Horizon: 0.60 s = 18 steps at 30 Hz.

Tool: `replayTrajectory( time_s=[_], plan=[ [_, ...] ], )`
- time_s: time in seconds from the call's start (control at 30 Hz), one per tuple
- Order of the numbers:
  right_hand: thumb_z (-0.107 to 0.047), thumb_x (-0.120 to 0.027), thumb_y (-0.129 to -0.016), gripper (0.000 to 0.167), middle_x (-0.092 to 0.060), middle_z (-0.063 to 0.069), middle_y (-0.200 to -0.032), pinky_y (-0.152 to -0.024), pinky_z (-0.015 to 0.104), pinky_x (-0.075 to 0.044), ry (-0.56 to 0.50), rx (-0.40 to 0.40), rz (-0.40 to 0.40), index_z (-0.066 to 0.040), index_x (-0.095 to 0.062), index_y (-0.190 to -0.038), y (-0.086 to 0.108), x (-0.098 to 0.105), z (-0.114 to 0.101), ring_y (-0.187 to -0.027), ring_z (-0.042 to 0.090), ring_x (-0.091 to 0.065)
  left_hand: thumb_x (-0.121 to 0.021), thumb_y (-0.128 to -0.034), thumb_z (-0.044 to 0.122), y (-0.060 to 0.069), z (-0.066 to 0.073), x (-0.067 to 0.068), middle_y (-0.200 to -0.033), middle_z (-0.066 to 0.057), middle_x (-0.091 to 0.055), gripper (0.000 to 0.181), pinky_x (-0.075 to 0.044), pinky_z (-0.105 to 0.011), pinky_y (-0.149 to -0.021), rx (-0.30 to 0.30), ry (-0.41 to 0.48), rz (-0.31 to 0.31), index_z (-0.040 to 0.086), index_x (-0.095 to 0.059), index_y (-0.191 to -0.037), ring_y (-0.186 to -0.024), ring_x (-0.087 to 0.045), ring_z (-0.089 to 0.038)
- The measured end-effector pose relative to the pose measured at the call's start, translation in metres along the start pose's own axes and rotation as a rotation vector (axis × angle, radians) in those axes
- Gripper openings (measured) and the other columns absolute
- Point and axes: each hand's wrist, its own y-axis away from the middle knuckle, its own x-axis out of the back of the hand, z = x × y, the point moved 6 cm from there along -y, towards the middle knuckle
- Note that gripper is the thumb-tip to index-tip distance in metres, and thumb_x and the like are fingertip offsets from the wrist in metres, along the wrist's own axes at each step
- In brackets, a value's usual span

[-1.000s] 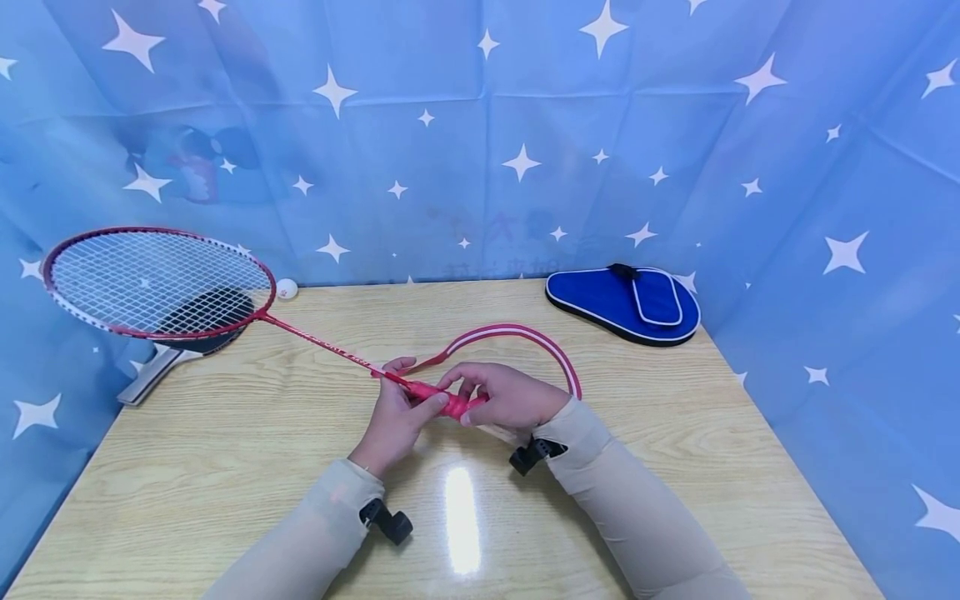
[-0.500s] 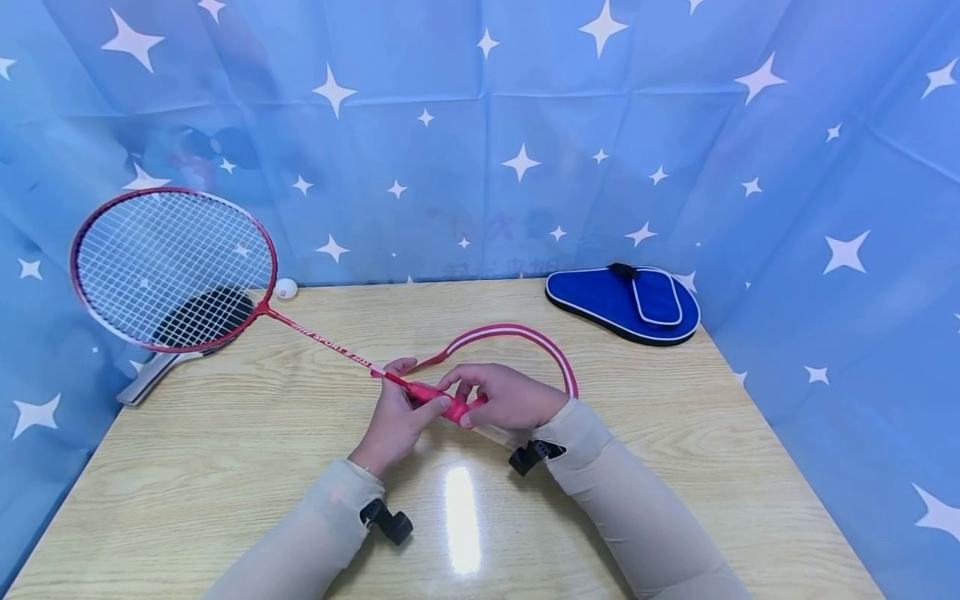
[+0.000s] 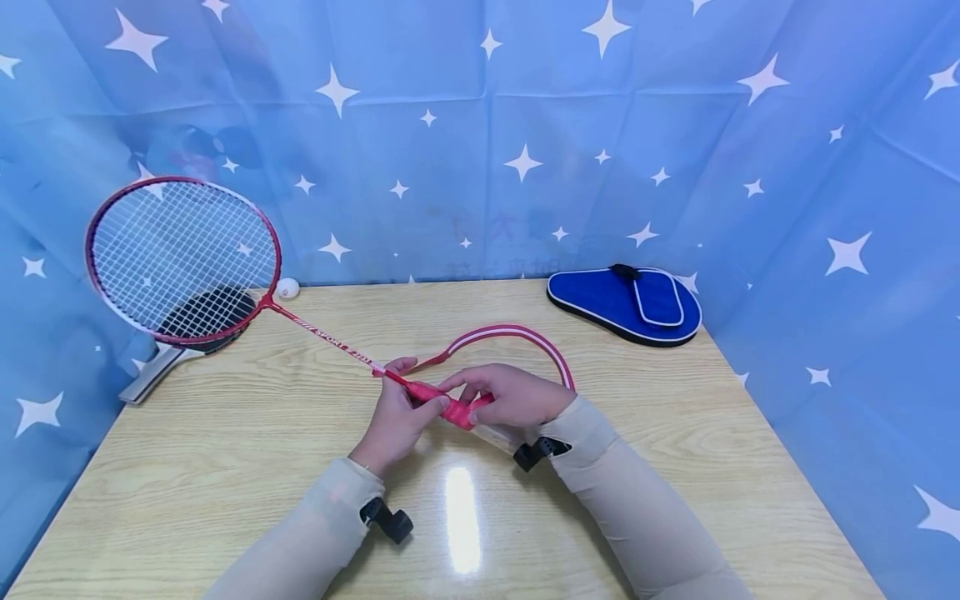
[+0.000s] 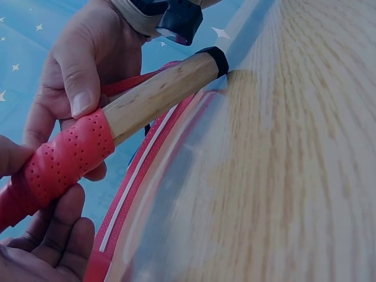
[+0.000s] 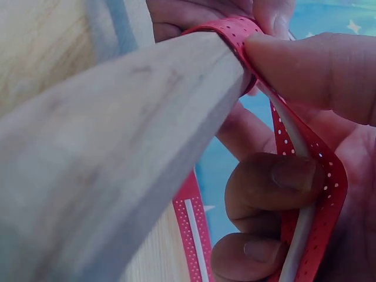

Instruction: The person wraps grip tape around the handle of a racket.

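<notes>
In the head view, a red badminton racket (image 3: 322,335) slants up to the left, its strung head raised over the table's left side. My left hand (image 3: 397,421) holds it where the handle is wrapped in red perforated overgrip tape (image 4: 67,155). Beyond the wrapping, the bare wooden handle (image 4: 164,91) ends in a black cap. My right hand (image 3: 517,396) pinches the tape at the wrap's edge, with the thumb on it and other fingers curled round the loose strip (image 5: 320,164). The tape's free length (image 3: 510,331) arcs across the table behind my hands, its white-striped side showing.
Behind the racket strings lies a black table tennis paddle (image 3: 150,379), handle toward me. A white ball (image 3: 287,288) sits at the table's back edge. A blue paddle case (image 3: 600,300) rests at the back right. A starry blue curtain encloses the table.
The racket has rolled about its shaft, so its head faces me more and sits higher and further right. My right hand has shifted slightly right, and the tape's arc has narrowed a little.
</notes>
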Motion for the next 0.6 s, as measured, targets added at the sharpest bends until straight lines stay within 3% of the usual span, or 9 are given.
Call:
replayTrajectory(
  time_s=[0.37,0.6],
  plan=[
    [-0.011,-0.083,-0.09,0.06,-0.072,-0.012,-0.112,-0.093,0.035,-0.058,0.038,0.01,0.03,-0.034,-0.062,-0.141,-0.0014,0.0007,-0.0005,-0.105,0.018,-0.068,-0.08,-0.0922,0.009,0.0015,-0.0002,-0.0006,-0.106,-0.015,-0.066,0.082,-0.052,-0.022,-0.078,0.013,-0.03,-0.001,0.008,-0.024,-0.153,-0.09,-0.063,-0.017],
    [-0.008,-0.079,-0.093,0.061,-0.071,-0.011,-0.116,-0.091,0.033,-0.058,0.063,0.017,0.026,-0.035,-0.06,-0.144,0.0004,0.0021,-0.0004,-0.107,0.019,-0.067,-0.079,-0.0918,0.006,0.0004,-0.0008,-0.0008,-0.105,-0.015,-0.066,0.081,-0.053,-0.022,-0.077,0.01,-0.019,-0.001,0.009,-0.024,-0.151,-0.089,-0.063,-0.018]
  ],
)
